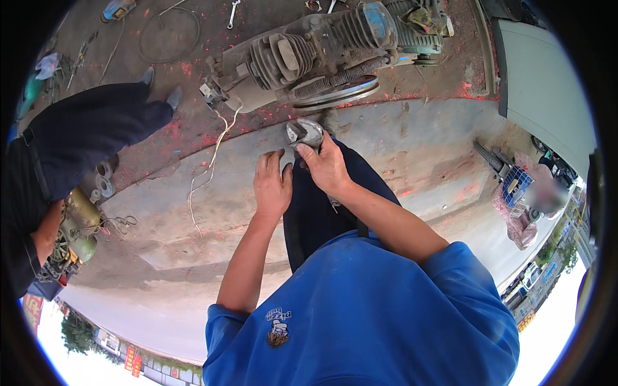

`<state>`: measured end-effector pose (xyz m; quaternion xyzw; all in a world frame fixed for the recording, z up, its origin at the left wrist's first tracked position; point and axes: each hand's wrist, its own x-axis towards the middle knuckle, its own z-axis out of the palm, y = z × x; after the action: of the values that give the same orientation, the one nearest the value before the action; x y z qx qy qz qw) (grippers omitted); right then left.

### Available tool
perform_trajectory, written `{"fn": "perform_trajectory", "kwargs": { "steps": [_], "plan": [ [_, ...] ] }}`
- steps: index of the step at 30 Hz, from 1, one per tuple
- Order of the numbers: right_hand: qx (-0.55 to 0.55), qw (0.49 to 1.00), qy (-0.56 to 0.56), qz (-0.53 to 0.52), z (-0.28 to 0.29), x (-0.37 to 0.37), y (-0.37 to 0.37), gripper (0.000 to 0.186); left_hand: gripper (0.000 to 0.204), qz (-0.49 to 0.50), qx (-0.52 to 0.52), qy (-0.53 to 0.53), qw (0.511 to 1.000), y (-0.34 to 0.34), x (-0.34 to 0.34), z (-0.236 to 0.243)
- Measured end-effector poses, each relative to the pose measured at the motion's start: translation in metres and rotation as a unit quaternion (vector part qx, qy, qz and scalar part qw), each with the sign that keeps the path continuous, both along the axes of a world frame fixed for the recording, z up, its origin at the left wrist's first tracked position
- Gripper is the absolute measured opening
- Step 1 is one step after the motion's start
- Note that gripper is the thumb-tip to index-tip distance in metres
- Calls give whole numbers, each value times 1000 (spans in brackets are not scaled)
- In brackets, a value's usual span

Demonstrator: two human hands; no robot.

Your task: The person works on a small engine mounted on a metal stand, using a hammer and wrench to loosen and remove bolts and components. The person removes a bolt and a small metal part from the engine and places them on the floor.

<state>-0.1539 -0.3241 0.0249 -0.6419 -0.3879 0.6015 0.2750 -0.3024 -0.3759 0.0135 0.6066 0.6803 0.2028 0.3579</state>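
My right hand (327,166) is closed around a grey metal part (304,132) with a rounded body and a dark notch in its end; its exact kind I cannot make out. My left hand (273,185) is beside it on the left, fingers and thumb apart, with nothing seen in it. Just ahead of both hands lies a dirty air compressor (257,90). It has finned cylinder heads (279,61), a large pulley wheel (338,93) on the near side and a small electrical box (213,93) at its left end.
Pale wires (215,151) trail from the compressor's left end. A wrench (234,14) lies behind it. At left stands another person in dark trousers (96,122), near a greenish cylinder (80,209). A pale cabinet (544,83) stands at right, with a parked cart and blue crate (516,184) beyond.
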Motion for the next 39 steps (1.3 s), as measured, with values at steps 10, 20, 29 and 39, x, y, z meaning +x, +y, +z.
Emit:
{"fn": "perform_trajectory", "kwargs": {
  "steps": [10,20,29,39],
  "plan": [
    [-223,970,78,62,-16,81,42,20,43,-76,224,230,944,130,22,-57],
    [-322,905,275,52,-45,77,66,17,37,-157,134,233,950,150,20,-32],
    [-270,933,232,53,-36,81,54,23,41,-219,152,171,949,155,4,-39],
    [-302,877,373,-30,-51,59,49,24,32,-196,167,137,957,152,1,-47]
  ]
}}
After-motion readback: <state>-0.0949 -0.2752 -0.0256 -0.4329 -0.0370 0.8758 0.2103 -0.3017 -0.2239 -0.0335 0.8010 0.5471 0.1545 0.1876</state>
